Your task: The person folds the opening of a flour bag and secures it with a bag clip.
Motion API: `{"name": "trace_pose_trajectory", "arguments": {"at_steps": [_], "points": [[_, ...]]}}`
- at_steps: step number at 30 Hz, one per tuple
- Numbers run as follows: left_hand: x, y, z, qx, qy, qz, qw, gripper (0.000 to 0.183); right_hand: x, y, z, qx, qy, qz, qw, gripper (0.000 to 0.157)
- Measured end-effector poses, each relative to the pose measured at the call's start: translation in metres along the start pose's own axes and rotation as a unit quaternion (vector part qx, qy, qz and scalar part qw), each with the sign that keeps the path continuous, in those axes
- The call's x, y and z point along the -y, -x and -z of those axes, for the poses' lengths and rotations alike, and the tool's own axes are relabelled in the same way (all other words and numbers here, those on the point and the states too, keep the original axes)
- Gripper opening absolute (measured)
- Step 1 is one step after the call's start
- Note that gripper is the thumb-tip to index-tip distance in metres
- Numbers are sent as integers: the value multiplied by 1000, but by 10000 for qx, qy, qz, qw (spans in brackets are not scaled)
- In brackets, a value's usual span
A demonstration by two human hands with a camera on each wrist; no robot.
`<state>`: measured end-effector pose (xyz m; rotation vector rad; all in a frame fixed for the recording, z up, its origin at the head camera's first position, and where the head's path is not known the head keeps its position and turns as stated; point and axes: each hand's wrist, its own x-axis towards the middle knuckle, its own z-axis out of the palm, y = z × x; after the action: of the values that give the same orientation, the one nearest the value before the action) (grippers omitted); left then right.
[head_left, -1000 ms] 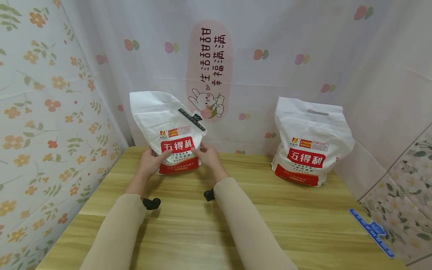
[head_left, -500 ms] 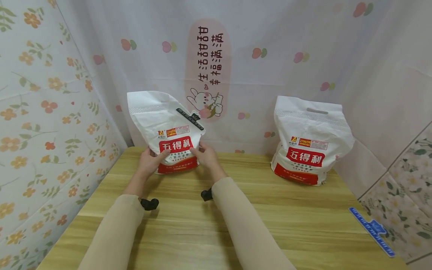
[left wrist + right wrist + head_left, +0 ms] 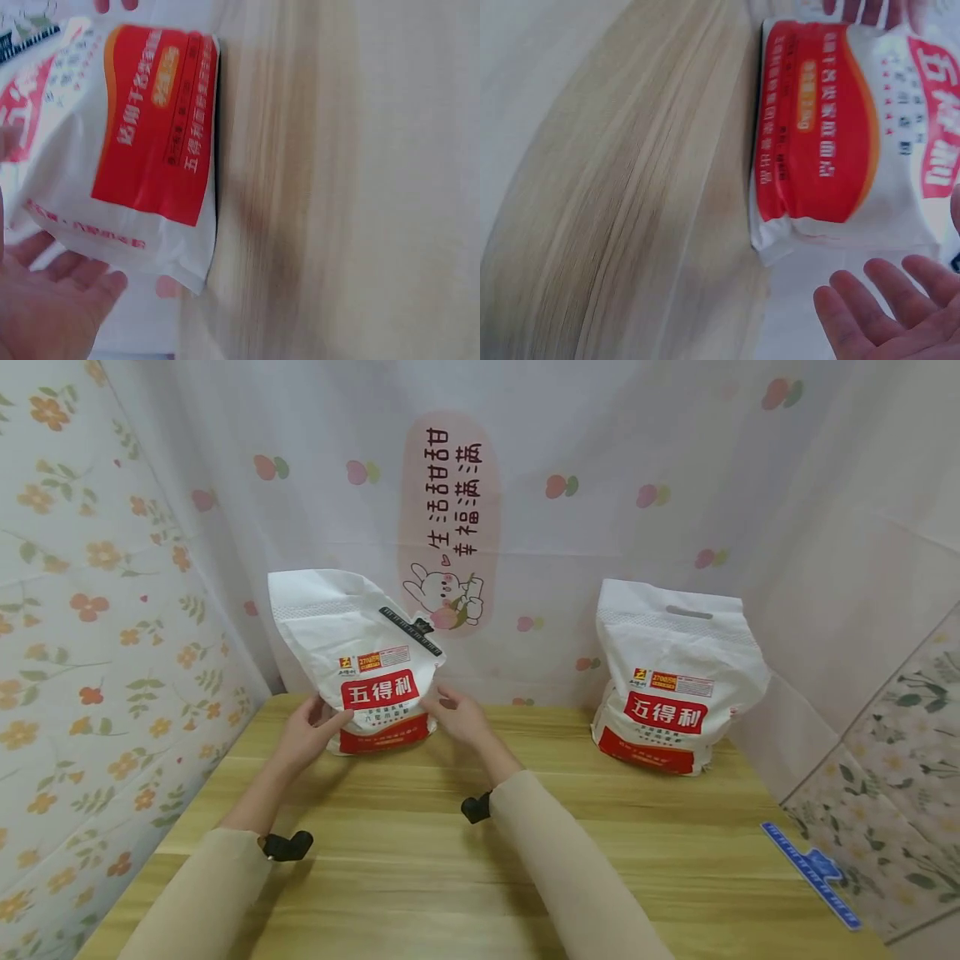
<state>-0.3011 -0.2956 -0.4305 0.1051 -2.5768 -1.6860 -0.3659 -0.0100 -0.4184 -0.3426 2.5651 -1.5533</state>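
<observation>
A white and red flour bag [image 3: 378, 689] stands upright at the table's back left, its top right corner folded under a black sealing clip [image 3: 410, 631]. At its left side is my left hand [image 3: 306, 735], fingers loosely extended next to the bag's lower edge; whether they touch it I cannot tell. My right hand [image 3: 461, 718] is beside the right side. In the right wrist view its spread fingers [image 3: 847, 307] stand apart from the bag. Neither hand grips anything.
Another flour bag [image 3: 667, 693] of the same kind, without a clip, stands at the back right of the wooden table [image 3: 420, 860]. A blue sealing clip [image 3: 813, 872] lies near the right edge. Printed curtains [image 3: 525, 552] hang behind and at the sides.
Both hands have loosened from the clipped flour bag and drawn slightly away from its sides. The bag keeps its place; the whole view has shifted slightly.
</observation>
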Motion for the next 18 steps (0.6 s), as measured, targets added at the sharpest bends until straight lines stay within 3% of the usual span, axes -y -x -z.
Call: {"name": "trace_pose_trajectory", "arguments": {"at_steps": [10,18], "points": [[-16,41,-1,263,-341,-18,9991,90,-2,39,30,367,261,523,9976,64],[-34,65,-23,564,-509,-375,9964,75,-8,76,57,583,217,756,9952,60]]}}
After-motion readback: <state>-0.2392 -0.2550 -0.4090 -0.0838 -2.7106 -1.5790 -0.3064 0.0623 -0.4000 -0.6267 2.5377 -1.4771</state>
